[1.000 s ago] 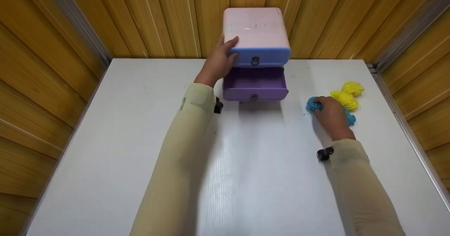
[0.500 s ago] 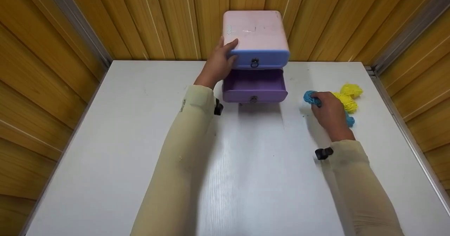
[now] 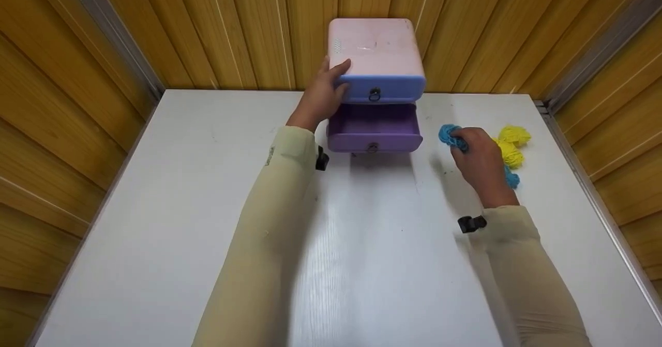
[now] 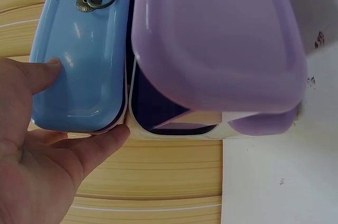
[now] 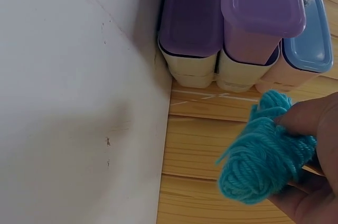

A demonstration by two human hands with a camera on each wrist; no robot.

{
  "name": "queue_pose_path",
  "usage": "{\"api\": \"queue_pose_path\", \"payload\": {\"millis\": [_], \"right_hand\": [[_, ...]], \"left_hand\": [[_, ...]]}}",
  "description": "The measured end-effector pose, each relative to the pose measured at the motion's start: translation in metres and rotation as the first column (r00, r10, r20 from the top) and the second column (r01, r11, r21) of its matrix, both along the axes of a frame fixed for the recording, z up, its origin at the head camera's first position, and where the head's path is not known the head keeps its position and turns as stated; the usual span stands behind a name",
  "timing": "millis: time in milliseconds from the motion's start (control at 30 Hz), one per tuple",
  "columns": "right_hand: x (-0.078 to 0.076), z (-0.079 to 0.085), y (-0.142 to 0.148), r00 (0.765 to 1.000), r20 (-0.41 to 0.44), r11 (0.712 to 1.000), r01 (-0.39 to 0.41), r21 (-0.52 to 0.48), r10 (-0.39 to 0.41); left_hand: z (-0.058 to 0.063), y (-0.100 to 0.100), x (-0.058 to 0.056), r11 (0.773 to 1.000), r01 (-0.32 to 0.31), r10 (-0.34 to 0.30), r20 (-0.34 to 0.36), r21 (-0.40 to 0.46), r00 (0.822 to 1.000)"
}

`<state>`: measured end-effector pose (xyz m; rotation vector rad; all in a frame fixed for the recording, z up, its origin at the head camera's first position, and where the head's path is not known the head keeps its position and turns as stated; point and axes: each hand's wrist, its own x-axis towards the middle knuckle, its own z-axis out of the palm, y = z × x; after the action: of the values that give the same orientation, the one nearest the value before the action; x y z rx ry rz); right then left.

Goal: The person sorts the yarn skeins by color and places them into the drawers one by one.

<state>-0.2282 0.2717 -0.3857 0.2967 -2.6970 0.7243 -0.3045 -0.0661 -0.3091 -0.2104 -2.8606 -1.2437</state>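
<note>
A small chest of drawers point(image 3: 372, 47) with a pink top stands at the back of the table. Its blue top drawer point(image 3: 401, 89) is closed, while a purple drawer point(image 3: 346, 143) beneath is pulled out. My left hand point(image 3: 316, 99) braces the chest's left front corner. The thumb rests on the blue front and the extended fingers lie against the side, as the left wrist view shows. To the right of the chest, my right hand point(image 3: 481, 161) pinches a blue yarn skein point(image 5: 264, 155) between thumb and fingers, raised over the table.
Two yellow yarn skeins point(image 3: 512, 153) and another blue skein point(image 3: 511, 178), partly hidden by my right hand, lie on the right of the white table point(image 3: 155, 233). Wood-patterned walls point(image 3: 248, 31) close in the back and sides. Another purple drawer point(image 5: 191, 23), closed, sits lowest in the chest.
My right hand has lifted the blue skein off the table and moved it slightly left toward the chest. My left hand keeps its place on the chest. The head view has shifted slightly.
</note>
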Motion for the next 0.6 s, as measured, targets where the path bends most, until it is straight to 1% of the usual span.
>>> {"api": "queue_pose_path", "payload": {"millis": [267,533,600], "right_hand": [[0.002,0.004,-0.003,0.999,-0.053,1.000,0.002,-0.011,-0.003],[0.006,0.014,-0.009,0.997,-0.081,0.999,-0.021,-0.026,0.019],[0.006,0.017,-0.010,0.994,-0.105,0.999,-0.029,-0.015,0.027]], "left_hand": [[0.001,0.002,0.001,1.000,-0.009,0.008,0.035,0.017,0.999],[0.001,0.001,0.001,1.000,-0.006,0.005,0.038,0.019,0.999],[0.001,0.001,0.001,1.000,-0.002,0.001,0.033,0.019,0.999]]}}
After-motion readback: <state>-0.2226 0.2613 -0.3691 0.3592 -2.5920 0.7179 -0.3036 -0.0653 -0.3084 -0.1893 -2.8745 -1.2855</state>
